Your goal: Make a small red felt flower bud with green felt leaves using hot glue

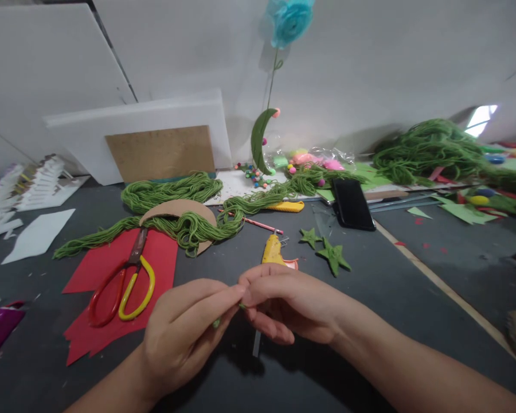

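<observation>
My left hand (189,330) and my right hand (279,298) meet fingertip to fingertip above the near part of the table. Both are closed in a pinch. Bits of a small green piece (216,324) peek out between the left fingers and at the right fingertips; its shape is mostly hidden. Just beyond the hands lies a yellow glue gun (272,250), partly covered by my right hand, with a clear glue stick (257,344) showing below. Two green stars, a small one (311,237) and a larger one (334,256), rest right of the glue gun.
Scissors (147,289) with red and yellow handles lie on red sheets (163,258) at left. Green yarn (172,192) and a cardboard crescent (178,209) lie behind. A yellow cutter (288,206), a phone (353,203) and a green moon ornament (258,140) are farther back.
</observation>
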Demonstrator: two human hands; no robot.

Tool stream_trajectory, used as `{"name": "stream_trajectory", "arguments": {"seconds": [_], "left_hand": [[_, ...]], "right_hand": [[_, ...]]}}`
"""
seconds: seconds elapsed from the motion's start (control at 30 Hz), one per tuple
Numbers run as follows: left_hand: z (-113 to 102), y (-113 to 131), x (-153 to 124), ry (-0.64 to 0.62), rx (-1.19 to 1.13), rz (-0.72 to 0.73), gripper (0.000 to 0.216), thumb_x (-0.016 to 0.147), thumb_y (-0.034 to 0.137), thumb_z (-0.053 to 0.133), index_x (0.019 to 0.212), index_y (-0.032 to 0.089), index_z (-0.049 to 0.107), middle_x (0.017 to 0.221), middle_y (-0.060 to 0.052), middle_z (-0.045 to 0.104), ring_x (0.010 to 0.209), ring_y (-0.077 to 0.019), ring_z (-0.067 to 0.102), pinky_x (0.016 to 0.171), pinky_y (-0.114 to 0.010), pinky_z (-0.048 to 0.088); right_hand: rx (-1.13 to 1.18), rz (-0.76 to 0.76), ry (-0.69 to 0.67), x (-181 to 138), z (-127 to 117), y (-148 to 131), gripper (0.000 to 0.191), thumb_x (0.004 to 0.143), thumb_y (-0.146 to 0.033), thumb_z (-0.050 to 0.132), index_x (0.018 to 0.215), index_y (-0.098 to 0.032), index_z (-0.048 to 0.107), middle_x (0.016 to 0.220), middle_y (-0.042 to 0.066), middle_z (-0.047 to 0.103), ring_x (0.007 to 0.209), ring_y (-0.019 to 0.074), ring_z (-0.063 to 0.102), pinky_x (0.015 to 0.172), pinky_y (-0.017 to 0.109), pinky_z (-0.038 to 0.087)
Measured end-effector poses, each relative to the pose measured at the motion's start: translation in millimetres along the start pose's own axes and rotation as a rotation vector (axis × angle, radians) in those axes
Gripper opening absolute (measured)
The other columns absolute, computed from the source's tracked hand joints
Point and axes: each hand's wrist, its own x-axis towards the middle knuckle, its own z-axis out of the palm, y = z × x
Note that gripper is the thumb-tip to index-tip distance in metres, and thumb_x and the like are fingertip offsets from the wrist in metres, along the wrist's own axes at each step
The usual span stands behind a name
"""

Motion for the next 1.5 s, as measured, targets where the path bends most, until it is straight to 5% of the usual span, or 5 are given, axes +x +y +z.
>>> {"name": "stream_trajectory", "arguments": {"seconds": [0.2, 0.47, 0.63, 1.03, 1.5], "left_hand": [[0.8, 0.7, -3.6, 0.018, -0.091, -0.078, 0.028, 0.076, -0.002, 0.056, 0.098, 0.015, 0.061, 0.080, -0.004, 0.067, 0.074, -0.0095, 0.062, 0.071, -0.015, 0.049], [15.9, 0.6, -0.8, 0.134, -0.811, -0.979, 0.003, 0.076, 0.018, 0.063, 0.074, 0.020, 0.064, 0.062, 0.002, 0.064, 0.054, -0.0100, 0.060, 0.053, -0.019, 0.048], [17.1, -1.9, 6.0, 0.151, -1.156, -1.221, 0.006, 0.073, 0.018, 0.066, 0.075, 0.015, 0.061, 0.057, 0.000, 0.065, 0.049, -0.0078, 0.057, 0.046, -0.015, 0.043], [17.9, -4.4, 4.5, 0.208, -0.970, -1.158, 0.010, 0.073, 0.021, 0.066, 0.076, 0.016, 0.058, 0.058, 0.003, 0.062, 0.054, -0.0102, 0.060, 0.056, -0.021, 0.049], [13.4, 1.9, 0.6, 0.042, -0.063, -0.665, 0.008, 0.078, 0.018, 0.057, 0.074, 0.020, 0.063, 0.072, 0.000, 0.068, 0.067, -0.0126, 0.062, 0.062, -0.020, 0.048]], "right_hand": [[0.017, -0.016, -0.021, 1.0, 0.9, 4.8, 0.021, 0.072, -0.020, 0.052, 0.052, -0.013, 0.055, 0.033, -0.006, 0.042, 0.027, 0.0024, 0.028, 0.029, 0.015, 0.018], [-0.232, -0.133, 0.222, 2.2, 2.9, 2.1, 0.021, 0.072, -0.025, 0.057, 0.055, -0.014, 0.054, 0.048, -0.005, 0.047, 0.038, 0.0030, 0.028, 0.037, 0.020, 0.014], [-0.371, -0.177, 0.280, 4.7, 3.6, 2.5, 0.022, 0.074, -0.025, 0.053, 0.054, -0.015, 0.051, 0.051, -0.005, 0.047, 0.040, 0.0034, 0.029, 0.038, 0.020, 0.018], [-1.369, -1.000, 0.744, -0.4, 8.2, 10.7, 0.007, 0.080, -0.016, 0.054, 0.081, -0.016, 0.060, 0.085, 0.006, 0.058, 0.083, 0.0186, 0.050, 0.078, 0.034, 0.037], [-1.534, -1.003, 0.657, -2.4, 10.6, 10.5, 0.014, 0.082, -0.013, 0.048, 0.073, -0.015, 0.058, 0.075, 0.005, 0.057, 0.074, 0.0178, 0.047, 0.070, 0.033, 0.037]]}}
